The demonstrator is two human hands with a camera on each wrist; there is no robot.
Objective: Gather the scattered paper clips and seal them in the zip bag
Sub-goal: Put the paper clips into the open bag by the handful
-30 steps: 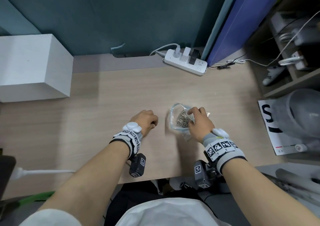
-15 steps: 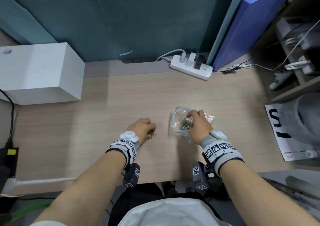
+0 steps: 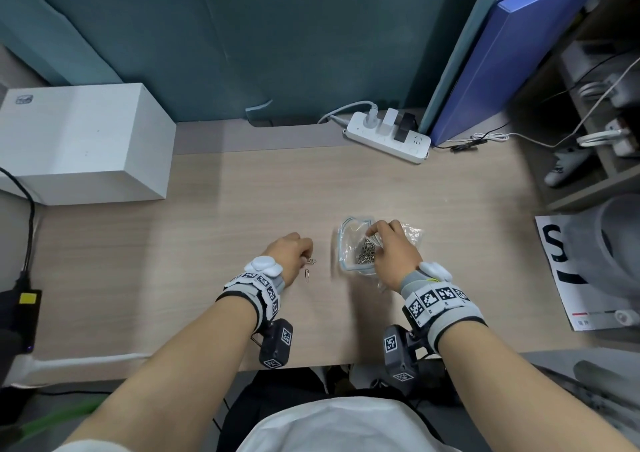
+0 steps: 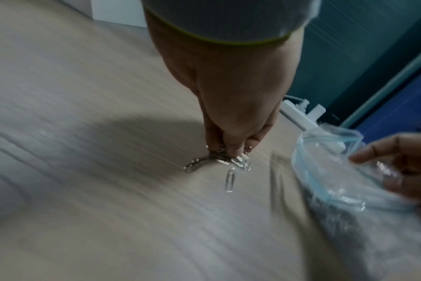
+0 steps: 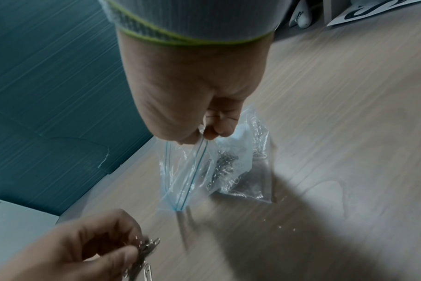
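Fingers (image 5: pixel 216 129) pinching zip bag (image 5: pixel 192 171) rim, wrist-view only.

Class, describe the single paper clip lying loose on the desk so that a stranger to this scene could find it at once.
Start at the wooden desk and find the left hand, which pinches a small bunch of clips. Just below that bunch, toward the person, one loose paper clip lies flat on the wood. Unlike the clips piled inside the zip bag held by the right hand, it lies alone, untouched.
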